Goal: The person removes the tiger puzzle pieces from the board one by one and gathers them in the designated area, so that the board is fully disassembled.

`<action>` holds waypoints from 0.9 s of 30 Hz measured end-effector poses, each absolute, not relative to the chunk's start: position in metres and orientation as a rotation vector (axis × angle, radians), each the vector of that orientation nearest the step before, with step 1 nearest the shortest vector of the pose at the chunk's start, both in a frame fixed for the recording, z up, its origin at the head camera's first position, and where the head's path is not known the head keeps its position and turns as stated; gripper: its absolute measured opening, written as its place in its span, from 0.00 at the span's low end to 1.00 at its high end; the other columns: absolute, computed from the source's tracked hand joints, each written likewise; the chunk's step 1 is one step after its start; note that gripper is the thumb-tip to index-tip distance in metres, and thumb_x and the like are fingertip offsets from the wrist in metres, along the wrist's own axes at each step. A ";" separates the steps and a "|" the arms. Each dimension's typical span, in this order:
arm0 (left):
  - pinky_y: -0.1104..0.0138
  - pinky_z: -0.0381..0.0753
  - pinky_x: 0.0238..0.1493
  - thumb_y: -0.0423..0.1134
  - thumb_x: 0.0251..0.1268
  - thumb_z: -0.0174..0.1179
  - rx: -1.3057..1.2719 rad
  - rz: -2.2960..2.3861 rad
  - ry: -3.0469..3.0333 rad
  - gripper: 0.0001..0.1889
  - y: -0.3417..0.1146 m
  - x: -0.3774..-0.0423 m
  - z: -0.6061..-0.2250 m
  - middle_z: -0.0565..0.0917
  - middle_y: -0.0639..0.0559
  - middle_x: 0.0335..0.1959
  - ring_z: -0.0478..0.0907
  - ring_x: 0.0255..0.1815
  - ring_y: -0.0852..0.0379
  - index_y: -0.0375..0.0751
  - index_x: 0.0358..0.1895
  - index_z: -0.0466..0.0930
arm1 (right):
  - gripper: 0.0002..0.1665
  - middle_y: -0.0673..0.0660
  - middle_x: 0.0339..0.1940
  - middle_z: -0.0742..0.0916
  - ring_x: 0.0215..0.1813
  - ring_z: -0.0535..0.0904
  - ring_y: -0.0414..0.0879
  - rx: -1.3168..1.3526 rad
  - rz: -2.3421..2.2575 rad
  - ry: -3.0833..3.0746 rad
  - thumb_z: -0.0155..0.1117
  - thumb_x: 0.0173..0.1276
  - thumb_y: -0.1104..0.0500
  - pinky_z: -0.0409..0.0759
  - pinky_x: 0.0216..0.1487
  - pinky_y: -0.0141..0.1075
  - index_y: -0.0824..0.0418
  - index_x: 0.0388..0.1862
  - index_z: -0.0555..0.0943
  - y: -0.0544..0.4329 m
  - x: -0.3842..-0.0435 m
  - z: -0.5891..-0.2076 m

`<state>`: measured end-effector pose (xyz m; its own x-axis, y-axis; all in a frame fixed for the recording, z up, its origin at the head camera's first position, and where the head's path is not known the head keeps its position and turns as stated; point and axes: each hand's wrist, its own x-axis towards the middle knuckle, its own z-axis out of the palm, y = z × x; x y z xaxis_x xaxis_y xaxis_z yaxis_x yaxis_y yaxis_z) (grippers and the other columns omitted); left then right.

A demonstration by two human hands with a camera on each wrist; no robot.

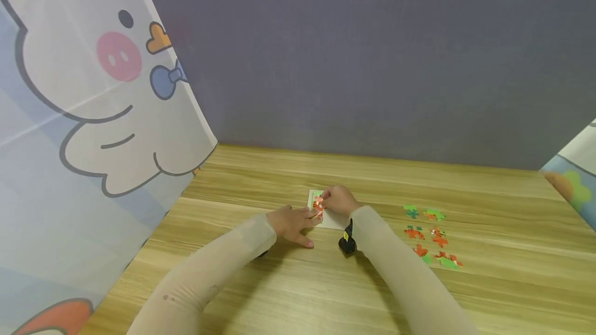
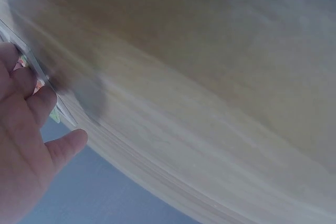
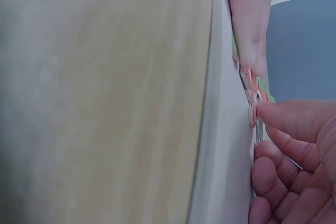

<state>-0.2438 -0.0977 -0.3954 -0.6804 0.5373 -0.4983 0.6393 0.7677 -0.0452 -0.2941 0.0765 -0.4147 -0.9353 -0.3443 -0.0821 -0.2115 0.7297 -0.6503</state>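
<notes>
A small white puzzle tray (image 1: 334, 220) lies on the table, with orange and green tiger-patterned pieces along its left side. My left hand (image 1: 293, 223) reaches in from the left with its fingers extended, and the fingertips rest on those pieces. The left wrist view shows this hand (image 2: 23, 114) at the tray's edge, thumb spread apart. My right hand (image 1: 342, 200) is over the tray's far part. In the right wrist view its thumb and curled fingers pinch an orange puzzle piece (image 3: 253, 115) low over the tray, beside the left fingertips. The fingers partly hide the picture.
Several loose puzzle pieces (image 1: 440, 237), orange and green, lie in rows on the wooden table (image 1: 372, 293) to the right, beyond my right forearm. A grey wall (image 1: 372, 66) rises behind the table. A cartoon-printed cloth (image 1: 70, 159) hangs on the left.
</notes>
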 end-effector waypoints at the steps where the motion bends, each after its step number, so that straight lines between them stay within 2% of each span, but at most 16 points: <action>1: 0.48 0.57 0.75 0.68 0.69 0.51 0.886 -0.295 2.497 0.41 -0.098 -0.243 -0.395 0.48 0.60 0.81 0.48 0.80 0.59 0.58 0.81 0.50 | 0.07 0.57 0.35 0.87 0.38 0.79 0.48 -0.434 -1.003 2.740 0.66 0.62 0.67 0.79 0.46 0.42 0.68 0.38 0.85 0.076 -0.294 -0.415; 5: 0.48 0.56 0.75 0.67 0.69 0.51 0.874 -0.276 2.501 0.41 -0.097 -0.242 -0.392 0.49 0.60 0.81 0.48 0.80 0.59 0.58 0.81 0.51 | 0.04 0.57 0.33 0.86 0.36 0.78 0.47 -0.427 -1.036 2.778 0.66 0.62 0.67 0.79 0.44 0.43 0.67 0.36 0.85 0.074 -0.293 -0.417; 10: 0.47 0.55 0.75 0.67 0.69 0.51 0.866 -0.271 2.499 0.41 -0.097 -0.240 -0.391 0.48 0.60 0.81 0.48 0.80 0.59 0.58 0.81 0.51 | 0.05 0.58 0.35 0.87 0.39 0.80 0.50 -0.402 -1.089 2.801 0.67 0.63 0.66 0.79 0.49 0.47 0.66 0.37 0.85 0.071 -0.291 -0.420; 12: 0.46 0.55 0.75 0.67 0.69 0.51 0.869 -0.270 2.495 0.41 -0.096 -0.240 -0.392 0.48 0.60 0.82 0.48 0.80 0.58 0.58 0.81 0.51 | 0.05 0.58 0.35 0.86 0.39 0.79 0.50 -0.384 -1.114 2.798 0.66 0.63 0.66 0.79 0.48 0.47 0.67 0.38 0.85 0.071 -0.291 -0.420; 20: 0.46 0.56 0.75 0.67 0.69 0.51 0.876 -0.260 2.498 0.41 -0.096 -0.242 -0.394 0.49 0.60 0.81 0.48 0.80 0.58 0.58 0.81 0.51 | 0.07 0.55 0.29 0.85 0.30 0.74 0.44 -0.271 -1.271 2.731 0.65 0.60 0.67 0.73 0.33 0.33 0.67 0.37 0.85 0.071 -0.290 -0.422; 27: 0.45 0.57 0.74 0.67 0.69 0.52 0.876 -0.264 2.506 0.41 -0.097 -0.242 -0.395 0.49 0.60 0.81 0.49 0.80 0.59 0.58 0.80 0.52 | 0.06 0.54 0.26 0.84 0.26 0.75 0.39 -0.181 -1.433 2.614 0.65 0.61 0.68 0.73 0.29 0.29 0.67 0.37 0.84 0.069 -0.291 -0.421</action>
<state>-0.2424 -0.0966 -0.3948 -0.6858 0.5380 -0.4901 0.6282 0.7776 -0.0255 -0.2909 0.0688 -0.4208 -0.9807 -0.1795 -0.0770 -0.0316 0.5348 -0.8444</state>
